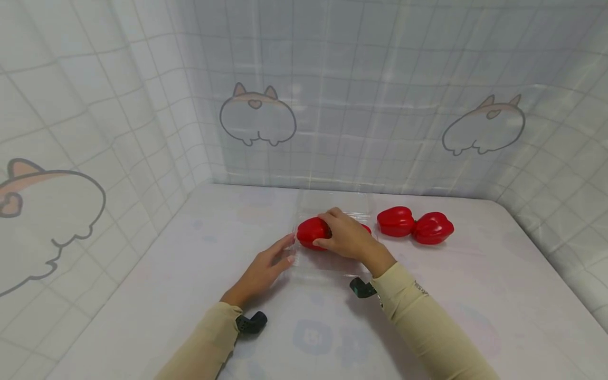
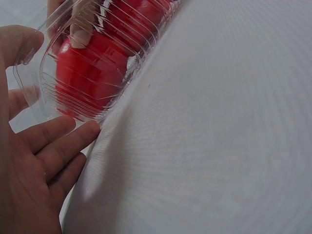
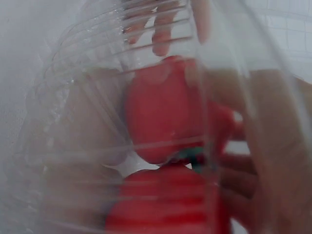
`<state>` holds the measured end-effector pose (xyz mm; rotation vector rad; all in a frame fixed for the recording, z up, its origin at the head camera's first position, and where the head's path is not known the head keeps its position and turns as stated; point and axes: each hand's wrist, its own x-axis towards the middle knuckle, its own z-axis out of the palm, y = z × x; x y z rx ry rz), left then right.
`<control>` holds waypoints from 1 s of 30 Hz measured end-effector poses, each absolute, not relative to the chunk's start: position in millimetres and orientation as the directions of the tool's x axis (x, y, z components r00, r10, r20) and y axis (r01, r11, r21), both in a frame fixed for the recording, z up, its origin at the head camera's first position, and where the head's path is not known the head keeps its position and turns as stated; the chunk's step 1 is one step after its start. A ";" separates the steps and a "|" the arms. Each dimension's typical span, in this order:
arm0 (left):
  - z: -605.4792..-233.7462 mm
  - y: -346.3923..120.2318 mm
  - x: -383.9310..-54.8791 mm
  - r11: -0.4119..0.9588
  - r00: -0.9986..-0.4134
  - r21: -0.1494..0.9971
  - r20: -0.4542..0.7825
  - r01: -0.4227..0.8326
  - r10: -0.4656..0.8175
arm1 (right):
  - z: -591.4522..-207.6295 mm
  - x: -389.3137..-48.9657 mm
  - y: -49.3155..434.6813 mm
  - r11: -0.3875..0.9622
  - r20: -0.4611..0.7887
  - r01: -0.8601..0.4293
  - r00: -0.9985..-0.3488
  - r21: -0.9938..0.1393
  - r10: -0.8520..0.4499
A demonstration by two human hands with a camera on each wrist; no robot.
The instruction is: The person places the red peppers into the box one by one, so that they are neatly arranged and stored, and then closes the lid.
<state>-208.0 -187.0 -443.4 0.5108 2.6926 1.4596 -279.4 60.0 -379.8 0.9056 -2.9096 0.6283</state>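
Note:
A clear plastic clamshell container (image 1: pixel 328 264) lies on the white table. Inside its left part is a red bell pepper (image 1: pixel 311 232), which my right hand (image 1: pixel 348 235) grips from above with thumb and fingers. A second red bell pepper (image 1: pixel 366 228) sits to its right in the container, mostly hidden by the right hand; the left wrist view shows this second pepper (image 2: pixel 139 22) through the ribbed wall. My left hand (image 1: pixel 263 270) is spread at the container's left side, with fingertips (image 2: pixel 90 127) right at the wall and nothing held.
Two more red bell peppers, one (image 1: pixel 396 221) and another (image 1: pixel 432 228), lie side by side right of the container. The container's lid (image 1: pixel 334 200) is folded open towards the back. A gridded curtain (image 1: pixel 370 95) borders the table's back and sides.

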 end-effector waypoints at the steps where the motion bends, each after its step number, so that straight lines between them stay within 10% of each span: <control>1: -443.3 -186.9 -208.2 0.505 -0.945 0.821 0.123 0.268 0.302 | -379.2 -279.3 60.1 0.749 0.147 -0.551 -0.830 -0.368 -0.538; 30: -444.4 -186.4 -208.7 0.507 -0.949 0.821 0.124 0.262 0.290 | -383.5 -281.4 63.2 0.758 0.195 -0.566 -0.824 -0.324 -0.532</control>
